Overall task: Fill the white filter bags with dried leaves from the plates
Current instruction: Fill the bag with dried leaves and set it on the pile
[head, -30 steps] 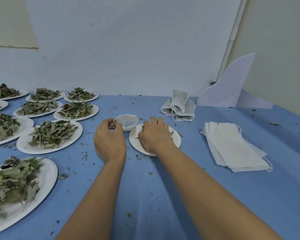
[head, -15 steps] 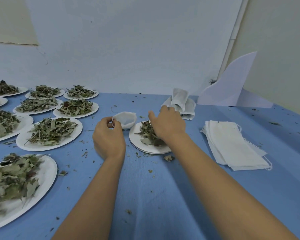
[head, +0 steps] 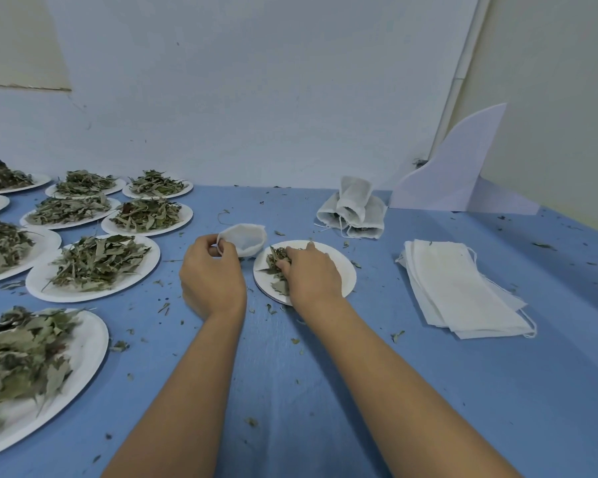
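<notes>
The open filter bag [head: 246, 238] sits on the blue worktop [head: 325, 391] just beyond and to the left of the small plate [head: 342, 270]. Its mouth gapes upward and toward the person, so the leaves need only a short carry left and away. The left hand [head: 213, 277] is the nearer of the 2 to the bag; its thumb and fingers [head: 221, 248] pinch the near rim and hold the mouth apart, forearm stretched straight forward. The right hand [head: 311, 274] lies palm down over the plate, fingers curled round a clump of dried leaves [head: 277, 262] on the plate's left side. How firmly they have the clump is hidden beneath the hand. The next move is probably a lift of that clump across to the bag's mouth, which calls for the left hand to stay steady.
</notes>
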`<state>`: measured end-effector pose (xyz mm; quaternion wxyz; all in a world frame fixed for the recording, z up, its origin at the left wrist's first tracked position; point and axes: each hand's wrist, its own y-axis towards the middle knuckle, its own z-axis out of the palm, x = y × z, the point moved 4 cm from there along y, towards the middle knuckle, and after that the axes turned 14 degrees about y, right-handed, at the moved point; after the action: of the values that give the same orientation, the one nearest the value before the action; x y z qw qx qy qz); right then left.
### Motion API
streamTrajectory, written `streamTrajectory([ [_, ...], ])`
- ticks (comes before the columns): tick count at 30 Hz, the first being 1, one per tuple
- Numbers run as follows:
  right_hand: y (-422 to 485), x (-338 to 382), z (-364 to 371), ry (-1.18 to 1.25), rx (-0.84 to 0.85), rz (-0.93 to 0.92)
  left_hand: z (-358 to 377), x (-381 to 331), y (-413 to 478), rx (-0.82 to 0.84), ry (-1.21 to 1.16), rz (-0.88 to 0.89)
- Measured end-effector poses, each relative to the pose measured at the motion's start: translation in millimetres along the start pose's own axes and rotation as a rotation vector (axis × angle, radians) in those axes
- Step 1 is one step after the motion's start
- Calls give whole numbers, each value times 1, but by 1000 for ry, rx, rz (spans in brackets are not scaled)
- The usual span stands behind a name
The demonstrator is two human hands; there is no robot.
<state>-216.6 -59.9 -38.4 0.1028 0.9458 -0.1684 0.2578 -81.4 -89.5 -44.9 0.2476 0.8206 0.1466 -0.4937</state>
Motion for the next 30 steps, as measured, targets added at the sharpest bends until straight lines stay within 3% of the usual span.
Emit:
streamTrajectory([
  [10, 0, -2, -8, -43, -138, -125, 8, -9, -2, 7, -89, -32],
  [12, 1, -8, -12, 136, -174, -137, 9, -13, -2, -3, -69, -7],
  [16, 3, -31, -29, 805, -355, -8, 15, -22, -1, 1, 5, 41],
  [19, 10, -40, -32, 1304, -286, 121, 25, -26, -4, 53, 71, 102],
  [23, 12, -33, -36, 1672, -72, 82, 35, -33, -12, 129, 149, 225],
  [27, 11, -26, -37, 1696, 113, 8, 36, -41, -17, 138, 199, 334],
  [30, 12, -26, -35, 1625, 151, -9, 33, -45, -17, 160, 195, 317],
])
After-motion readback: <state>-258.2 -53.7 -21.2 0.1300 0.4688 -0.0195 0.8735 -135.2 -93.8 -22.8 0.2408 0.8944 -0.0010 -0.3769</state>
